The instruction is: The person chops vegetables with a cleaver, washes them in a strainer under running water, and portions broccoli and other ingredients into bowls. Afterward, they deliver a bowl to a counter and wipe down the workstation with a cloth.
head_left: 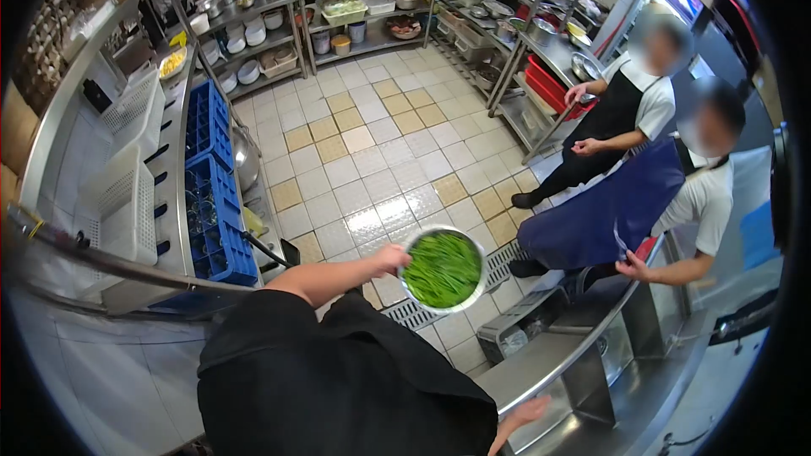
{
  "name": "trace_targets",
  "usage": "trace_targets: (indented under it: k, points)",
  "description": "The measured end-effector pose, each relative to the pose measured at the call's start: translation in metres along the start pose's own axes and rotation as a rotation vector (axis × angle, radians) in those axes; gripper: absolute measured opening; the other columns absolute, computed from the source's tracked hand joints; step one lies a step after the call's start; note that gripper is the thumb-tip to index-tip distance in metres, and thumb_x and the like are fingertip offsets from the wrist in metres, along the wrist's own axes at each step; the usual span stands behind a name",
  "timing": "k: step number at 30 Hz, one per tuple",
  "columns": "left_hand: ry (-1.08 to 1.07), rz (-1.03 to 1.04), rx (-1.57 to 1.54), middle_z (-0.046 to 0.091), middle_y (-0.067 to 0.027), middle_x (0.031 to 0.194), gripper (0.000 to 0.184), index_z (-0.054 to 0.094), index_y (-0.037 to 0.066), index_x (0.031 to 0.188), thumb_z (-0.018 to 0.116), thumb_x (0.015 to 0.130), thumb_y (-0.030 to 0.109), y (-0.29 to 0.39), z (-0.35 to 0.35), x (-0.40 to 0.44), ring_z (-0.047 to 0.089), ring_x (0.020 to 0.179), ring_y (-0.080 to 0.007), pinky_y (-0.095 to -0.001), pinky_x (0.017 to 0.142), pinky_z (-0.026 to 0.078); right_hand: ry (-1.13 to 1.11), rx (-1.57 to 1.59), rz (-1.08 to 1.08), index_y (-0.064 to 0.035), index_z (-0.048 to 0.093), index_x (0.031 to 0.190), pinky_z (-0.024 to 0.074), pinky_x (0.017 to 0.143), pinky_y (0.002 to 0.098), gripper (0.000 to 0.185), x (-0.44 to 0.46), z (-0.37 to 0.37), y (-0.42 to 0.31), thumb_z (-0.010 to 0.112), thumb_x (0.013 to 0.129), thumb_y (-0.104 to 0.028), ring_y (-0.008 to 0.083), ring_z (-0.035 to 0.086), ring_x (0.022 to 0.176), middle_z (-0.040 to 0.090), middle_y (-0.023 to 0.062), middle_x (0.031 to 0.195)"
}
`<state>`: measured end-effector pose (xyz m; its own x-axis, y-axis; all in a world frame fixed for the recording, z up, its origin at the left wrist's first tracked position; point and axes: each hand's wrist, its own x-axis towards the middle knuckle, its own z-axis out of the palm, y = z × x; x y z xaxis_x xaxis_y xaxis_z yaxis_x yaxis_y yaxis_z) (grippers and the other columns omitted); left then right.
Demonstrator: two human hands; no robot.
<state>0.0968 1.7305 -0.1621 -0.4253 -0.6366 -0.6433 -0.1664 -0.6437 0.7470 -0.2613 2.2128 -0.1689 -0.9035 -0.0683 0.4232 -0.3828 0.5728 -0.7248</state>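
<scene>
A round metal bowl (480,289) full of long cut green vegetables (443,268) hangs over the tiled floor in the middle of the head view. My left hand (391,260) grips its left rim. Low in the view, beside the metal sink edge (553,371), my right hand (525,413) is stretched out with nothing in it. Its fingers look extended and slightly blurred.
Two people stand at the right, one wearing a blue apron (591,211). Blue crates (211,228) and white baskets (127,194) line the left counter. Shelves (363,49) with bowls and food stand at the back. A floor drain (411,315) lies below the bowl.
</scene>
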Motion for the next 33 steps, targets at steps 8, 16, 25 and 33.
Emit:
trace_targets:
  k: [8, 16, 25, 33]
  points:
    - [0.530, 0.066, -0.315, 0.065, -0.0090, 0.073, 0.014, 0.064, 0.001, 0.088, 0.060, 0.075, 0.004, 0.010, -0.255, 0.008, 0.065, 0.060, -0.0216, -0.0382, 0.054, 0.057, -1.402, -0.169, 0.380, -0.0068, 0.055, 0.076, 0.0437, 0.045, 0.0307, 0.030, -0.087, 0.166, -0.183, 0.050, 0.096, -0.028, 0.0153, 0.053, 0.050, 0.055, 0.0049, 0.062]
    - [0.808, 0.207, -0.683, 0.065, -0.0073, 0.080, 0.016, 0.059, 0.003, 0.091, 0.057, 0.075, 0.001, 0.035, -0.390, -0.017, 0.066, 0.067, -0.0209, -0.0405, 0.059, 0.059, -1.669, -0.477, 0.504, -0.0042, 0.058, 0.085, 0.0427, 0.043, 0.0315, 0.022, -0.131, 0.271, -0.201, 0.051, 0.093, -0.024, 0.0159, 0.055, 0.052, 0.060, 0.0069, 0.068]
    - [0.905, 0.327, -0.891, 0.066, -0.0067, 0.084, 0.019, 0.059, 0.005, 0.095, 0.056, 0.077, 0.002, 0.095, -0.437, -0.025, 0.065, 0.069, -0.0210, -0.0387, 0.061, 0.056, -1.657, -0.356, 0.347, -0.0030, 0.061, 0.094, 0.0420, 0.044, 0.0300, 0.020, -0.116, 0.490, -0.298, 0.054, 0.089, -0.021, 0.0152, 0.056, 0.054, 0.062, 0.0070, 0.071]
    - [1.073, 0.421, -0.965, 0.064, -0.0063, 0.087, 0.024, 0.057, 0.005, 0.098, 0.056, 0.075, -0.001, 0.191, -0.507, 0.028, 0.064, 0.071, -0.0221, -0.0391, 0.062, 0.055, -1.826, -0.199, 0.235, -0.0082, 0.062, 0.108, 0.0441, 0.056, 0.0275, 0.027, -0.163, 0.690, -0.477, 0.056, 0.091, -0.029, 0.0146, 0.061, 0.067, 0.067, 0.0068, 0.090]
